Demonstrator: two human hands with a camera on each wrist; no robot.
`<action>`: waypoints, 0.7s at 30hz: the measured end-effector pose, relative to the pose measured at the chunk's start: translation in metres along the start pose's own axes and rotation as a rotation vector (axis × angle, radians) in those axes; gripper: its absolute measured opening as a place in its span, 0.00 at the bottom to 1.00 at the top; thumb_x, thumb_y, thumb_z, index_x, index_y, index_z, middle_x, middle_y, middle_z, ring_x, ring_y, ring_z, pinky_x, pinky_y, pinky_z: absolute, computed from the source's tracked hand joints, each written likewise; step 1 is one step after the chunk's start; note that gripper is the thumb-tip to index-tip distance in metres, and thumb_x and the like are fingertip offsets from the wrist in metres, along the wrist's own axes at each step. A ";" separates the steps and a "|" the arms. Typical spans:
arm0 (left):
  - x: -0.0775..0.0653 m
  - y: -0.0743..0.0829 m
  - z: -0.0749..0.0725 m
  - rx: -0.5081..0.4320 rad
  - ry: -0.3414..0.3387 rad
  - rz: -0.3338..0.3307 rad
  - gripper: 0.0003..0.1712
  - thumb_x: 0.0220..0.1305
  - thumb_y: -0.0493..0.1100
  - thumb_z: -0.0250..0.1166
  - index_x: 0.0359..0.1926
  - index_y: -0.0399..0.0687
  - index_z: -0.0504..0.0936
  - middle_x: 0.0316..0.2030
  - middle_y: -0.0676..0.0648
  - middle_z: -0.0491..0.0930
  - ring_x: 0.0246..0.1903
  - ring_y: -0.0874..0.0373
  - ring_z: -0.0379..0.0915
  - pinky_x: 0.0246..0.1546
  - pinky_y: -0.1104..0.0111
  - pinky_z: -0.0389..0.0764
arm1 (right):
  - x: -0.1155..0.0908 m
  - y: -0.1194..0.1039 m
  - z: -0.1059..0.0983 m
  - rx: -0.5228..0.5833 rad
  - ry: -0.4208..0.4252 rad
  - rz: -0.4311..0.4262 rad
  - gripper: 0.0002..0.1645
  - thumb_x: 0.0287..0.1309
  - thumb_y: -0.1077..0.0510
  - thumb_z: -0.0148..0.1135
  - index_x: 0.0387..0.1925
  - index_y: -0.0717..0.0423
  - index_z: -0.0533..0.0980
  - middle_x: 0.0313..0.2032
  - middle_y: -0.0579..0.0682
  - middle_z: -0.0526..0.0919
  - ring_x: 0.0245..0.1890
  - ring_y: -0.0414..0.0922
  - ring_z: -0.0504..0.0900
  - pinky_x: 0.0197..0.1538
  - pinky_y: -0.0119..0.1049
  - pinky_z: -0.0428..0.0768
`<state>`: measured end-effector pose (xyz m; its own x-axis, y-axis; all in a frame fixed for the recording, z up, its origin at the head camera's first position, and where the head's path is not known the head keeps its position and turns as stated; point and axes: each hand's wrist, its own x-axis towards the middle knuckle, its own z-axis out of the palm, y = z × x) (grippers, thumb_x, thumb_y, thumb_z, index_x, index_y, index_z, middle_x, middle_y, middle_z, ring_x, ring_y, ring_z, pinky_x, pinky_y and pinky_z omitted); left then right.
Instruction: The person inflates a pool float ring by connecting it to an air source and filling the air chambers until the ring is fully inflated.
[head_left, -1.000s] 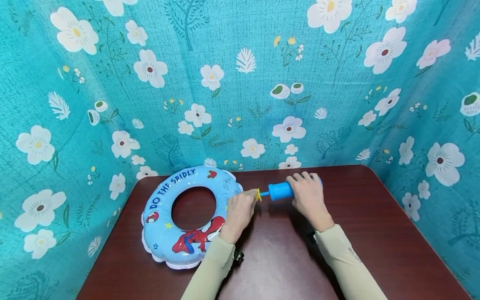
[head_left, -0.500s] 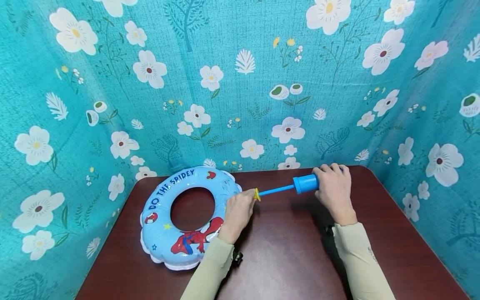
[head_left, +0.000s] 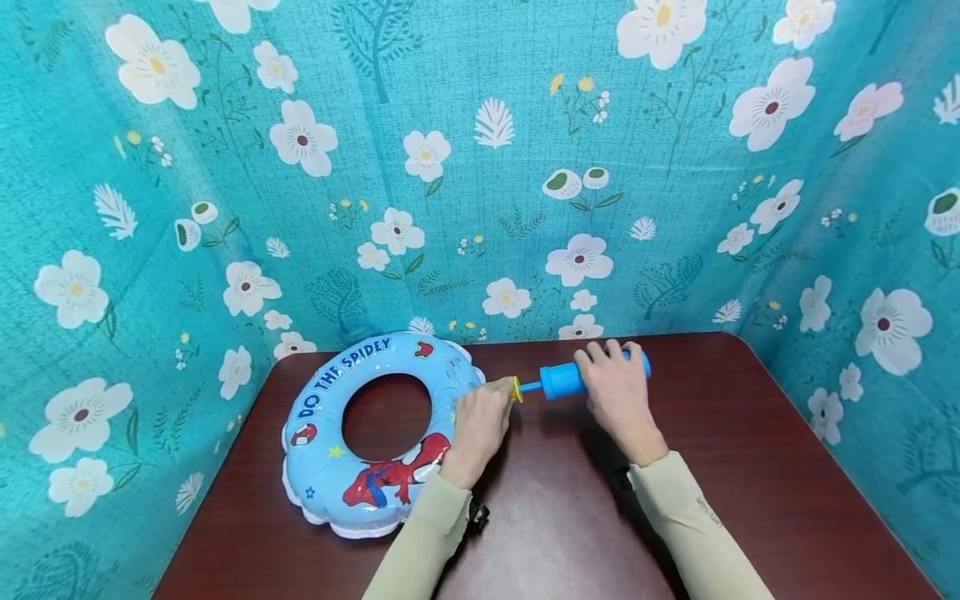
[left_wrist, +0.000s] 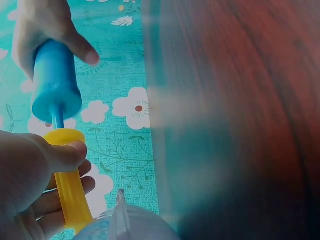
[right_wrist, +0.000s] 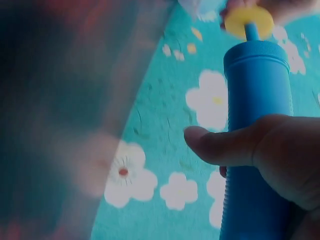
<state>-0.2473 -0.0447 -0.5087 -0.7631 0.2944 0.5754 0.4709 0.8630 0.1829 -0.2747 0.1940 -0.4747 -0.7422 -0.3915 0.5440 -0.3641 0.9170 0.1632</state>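
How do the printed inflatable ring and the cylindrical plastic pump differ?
The round light blue inflatable ring rests on the red-brown table; the cylindrical blue plastic pump is held by the left hand and right hand. The ring has an open middle; the pump is long and straight. The ring carries printed lettering; the pump has a yellow end piece. Both are mainly blue.

Worktop (head_left: pixel 555 525): we see the curtain (head_left: pixel 480 204) behind its far edge and along its left and right edges.
Swim ring (head_left: pixel 311 458): on the worktop, toward the far left corner.
Left hand (head_left: pixel 480 425): at the ring's right side, round the end piece (left_wrist: pixel 73 195).
Rod (head_left: pixel 531 387): between end piece and barrel (head_left: pixel 561 381).
Barrel: right of the far edge's middle, within the right hand (head_left: pixel 618 396).
Contact: end piece seems to meet the ring, though we cannot be sure.
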 end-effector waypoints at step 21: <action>0.000 -0.003 -0.001 -0.011 -0.011 -0.020 0.08 0.74 0.41 0.70 0.34 0.53 0.82 0.28 0.54 0.86 0.25 0.56 0.83 0.20 0.66 0.77 | -0.002 0.035 -0.004 0.111 0.051 0.089 0.31 0.31 0.68 0.81 0.46 0.58 0.85 0.45 0.59 0.88 0.48 0.61 0.79 0.58 0.62 0.73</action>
<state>-0.2486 -0.0469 -0.5085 -0.7772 0.2814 0.5628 0.4601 0.8643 0.2033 -0.2841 0.2275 -0.4672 -0.7458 -0.3020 0.5938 -0.3599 0.9327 0.0223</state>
